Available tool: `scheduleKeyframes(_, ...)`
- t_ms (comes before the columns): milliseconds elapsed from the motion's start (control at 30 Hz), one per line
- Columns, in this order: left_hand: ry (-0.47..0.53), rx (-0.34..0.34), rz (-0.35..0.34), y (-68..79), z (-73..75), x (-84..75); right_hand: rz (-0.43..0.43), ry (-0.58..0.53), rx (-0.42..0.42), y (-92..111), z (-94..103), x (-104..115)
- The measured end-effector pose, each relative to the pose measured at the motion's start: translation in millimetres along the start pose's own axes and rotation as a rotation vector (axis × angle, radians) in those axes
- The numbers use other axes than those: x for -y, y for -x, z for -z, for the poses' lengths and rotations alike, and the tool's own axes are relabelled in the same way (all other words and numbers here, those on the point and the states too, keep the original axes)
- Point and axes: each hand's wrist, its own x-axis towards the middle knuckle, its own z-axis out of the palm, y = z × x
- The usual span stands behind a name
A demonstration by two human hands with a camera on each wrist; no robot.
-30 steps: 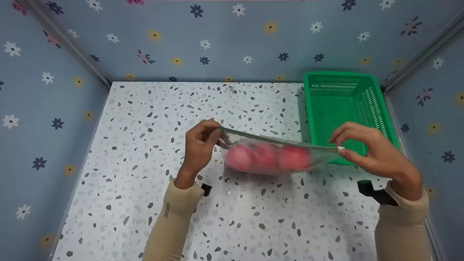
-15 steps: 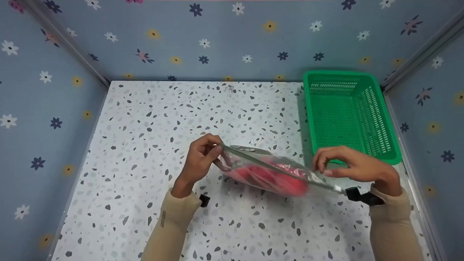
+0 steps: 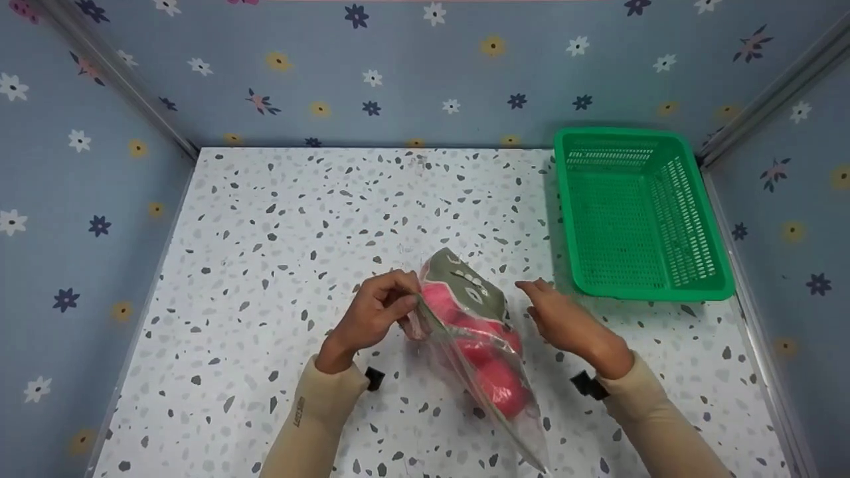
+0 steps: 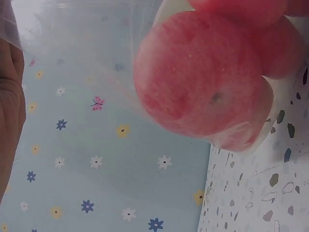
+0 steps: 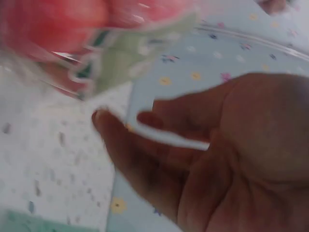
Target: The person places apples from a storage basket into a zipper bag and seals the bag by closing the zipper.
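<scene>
A clear zip bag [image 3: 468, 292] with a green printed panel holds several pink-red apples [image 3: 501, 388]. My left hand [image 3: 372, 312] pinches its corner at the zip edge, and the bag slants down to the right from there. Up close in the left wrist view, an apple [image 4: 198, 72] shows its blossom end through the plastic. On the bag's right side my right hand [image 3: 574, 322] holds nothing, its fingers extended and apart from the bag. The right wrist view is blurred, with the green panel [image 5: 130, 58] beyond the fingertips.
A green plastic basket [image 3: 644, 292] with slotted sides stands at the back right of the speckled white table [image 3: 299, 219]. Blue flowered walls [image 3: 412, 66] enclose the table at the back and both sides.
My right hand has let go of the bag's right end and moved left beside it. The bag has swung from nearly level to a steep slant, its green panel now showing. My left hand lowered slightly.
</scene>
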Motion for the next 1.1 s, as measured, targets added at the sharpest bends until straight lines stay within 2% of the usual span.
scheduleKeyframes(100,0.013,0.019,-0.016,3.3,4.1,1.6,-0.079,0.062,-0.041,-6.6,-20.3,-6.1)
scheduleKeyframes(200,0.036,0.048,-0.028,7.1,11.0,3.2,-0.153,0.011,-0.06,-15.4,-34.8,-14.6)
scheduleKeyframes(300,0.046,0.07,-0.034,11.7,19.1,5.7,-0.219,-0.097,-0.087,-26.0,-44.9,-21.8)
scheduleKeyframes(367,0.047,0.078,-0.026,14.9,23.8,7.3,-0.253,-0.214,-0.09,-32.2,-49.0,-24.5)
scheduleKeyframes(500,0.077,0.084,0.011,19.8,29.9,9.9,-0.327,-0.436,-0.036,-40.2,-54.2,-29.0)
scheduleKeyframes(567,0.097,0.085,0.035,21.7,31.8,10.8,-0.338,-0.475,-0.003,-41.9,-56.3,-31.4)
scheduleKeyframes(667,0.115,0.088,0.055,24.9,35.5,12.7,-0.302,-0.448,-0.013,-43.6,-58.5,-34.5)
scheduleKeyframes(833,0.036,0.113,0.087,32.6,45.7,15.3,-0.233,-0.385,-0.169,-48.8,-55.6,-34.7)
scheduleKeyframes(933,-0.002,0.162,0.156,36.6,51.5,16.3,-0.266,-0.365,-0.263,-54.9,-50.0,-32.2)
scheduleKeyframes(1100,-0.019,0.263,0.317,41.8,56.9,21.2,-0.29,-0.306,-0.375,-65.0,-41.6,-31.8)
